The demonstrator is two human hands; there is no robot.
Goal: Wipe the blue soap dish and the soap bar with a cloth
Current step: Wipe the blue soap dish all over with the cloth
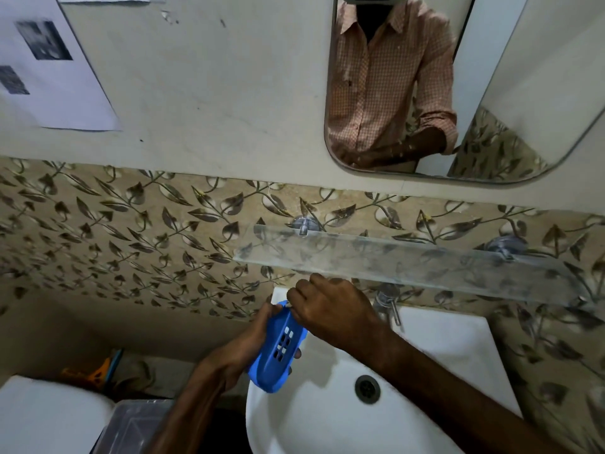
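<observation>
At seven o'clock of the view, nearest the camera, a clear plastic box (137, 421) sat beside a white rounded object (42, 417). The white sink (458, 348) filled the five to six o'clock area, its drain (367, 388) near the bowl's middle.

Over the sink's left rim, at about nine o'clock from the drain, the left hand (250, 340) gripped the blue soap dish (278, 358). The thumb lay along the left edge and fingertips showed past the right edge. The dish was tilted, its slotted inside facing up and right, its long axis running from seven to one o'clock.

The right hand (330, 309) came in from four o'clock and met the dish's far end, knuckles up and fingers curled down. Whether those fingers pinched the dish or something else could not be told, since the hand covered them.

At two o'clock from that hand stood the metal tap (388, 306). Above it a glass shelf (409, 260) ran across on two metal brackets, against leaf-patterned tiles (131, 231). Farther up, at one o'clock, a mirror (523, 93) reflected a checked shirt, and a printed paper (49, 77) hung at ten o'clock.
</observation>
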